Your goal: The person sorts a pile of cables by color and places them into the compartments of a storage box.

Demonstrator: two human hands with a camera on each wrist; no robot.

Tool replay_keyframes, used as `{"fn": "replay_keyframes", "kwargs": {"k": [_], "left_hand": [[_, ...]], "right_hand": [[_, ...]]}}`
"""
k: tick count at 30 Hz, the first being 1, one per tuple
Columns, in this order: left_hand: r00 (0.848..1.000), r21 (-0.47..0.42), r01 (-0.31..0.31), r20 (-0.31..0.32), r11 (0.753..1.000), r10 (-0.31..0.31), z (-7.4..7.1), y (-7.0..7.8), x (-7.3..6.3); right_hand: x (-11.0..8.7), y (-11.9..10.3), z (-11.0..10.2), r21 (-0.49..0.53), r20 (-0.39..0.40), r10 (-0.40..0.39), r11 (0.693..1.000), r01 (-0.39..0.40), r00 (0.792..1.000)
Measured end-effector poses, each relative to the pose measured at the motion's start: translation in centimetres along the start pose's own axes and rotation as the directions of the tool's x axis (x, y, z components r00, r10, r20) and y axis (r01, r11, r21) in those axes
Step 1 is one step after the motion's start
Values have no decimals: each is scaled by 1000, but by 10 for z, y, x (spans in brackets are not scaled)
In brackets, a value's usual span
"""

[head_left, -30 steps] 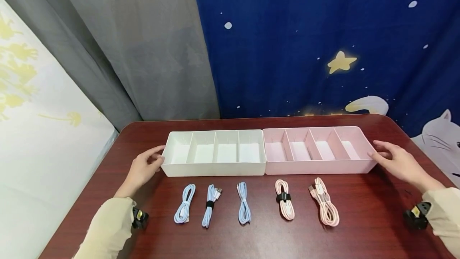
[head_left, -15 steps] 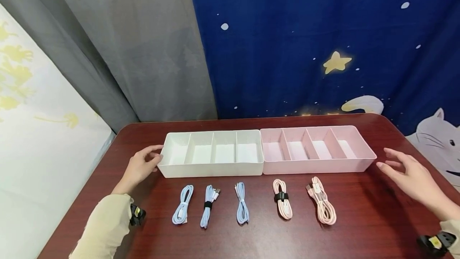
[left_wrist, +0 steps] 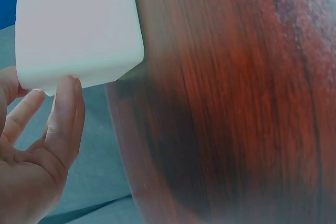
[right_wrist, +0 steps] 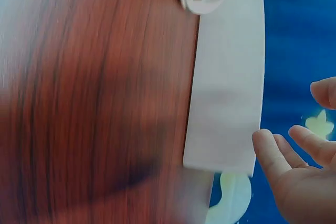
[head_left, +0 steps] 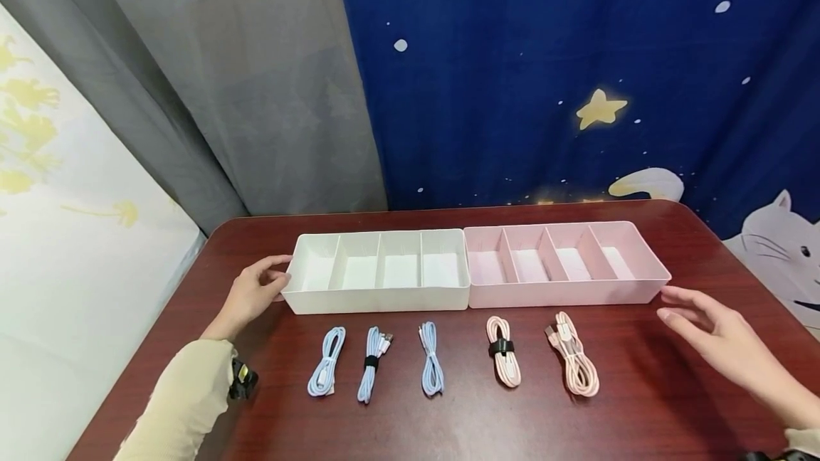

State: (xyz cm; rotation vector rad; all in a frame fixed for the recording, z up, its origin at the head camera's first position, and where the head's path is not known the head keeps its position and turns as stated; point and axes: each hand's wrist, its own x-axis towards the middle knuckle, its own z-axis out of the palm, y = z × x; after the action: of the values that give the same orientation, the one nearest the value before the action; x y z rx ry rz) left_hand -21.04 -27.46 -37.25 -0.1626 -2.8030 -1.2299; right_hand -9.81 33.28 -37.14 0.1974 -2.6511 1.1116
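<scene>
- Spanning the lower view, the table point(head_left: 461, 425) bears boxes and cables;
- white box point(head_left: 378, 301) and pink box point(head_left: 564, 295), four compartments each, standing end to end, touching;
- left hand point(head_left: 250, 294), fingers nearly straight, fingertips resting against the white box's outer end, gripping nothing;
- right hand point(head_left: 720, 326), which has left the pink box's outer end and now lies beside its front corner; fingers loosely spread, holding nothing; contact cannot be told; the left alone plainly touches the pair;
- three blue cables point(head_left: 432, 361) and two pink cables point(head_left: 579, 361), coiled in a row before the boxes; untouched.
</scene>
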Motion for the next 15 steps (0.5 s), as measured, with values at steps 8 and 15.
{"fn": "replay_keyframes", "kwargs": {"k": [8,15], "left_hand": [[1000,2,11,8,1000,-11,0,1,-1],[1000,-1,19,25,1000,-19,0,-1,-1]], "right_hand": [[-7,-18,24,67,52,-50,997,47,997],[-12,-19,40,231,125,-87,971,56,988]]}}
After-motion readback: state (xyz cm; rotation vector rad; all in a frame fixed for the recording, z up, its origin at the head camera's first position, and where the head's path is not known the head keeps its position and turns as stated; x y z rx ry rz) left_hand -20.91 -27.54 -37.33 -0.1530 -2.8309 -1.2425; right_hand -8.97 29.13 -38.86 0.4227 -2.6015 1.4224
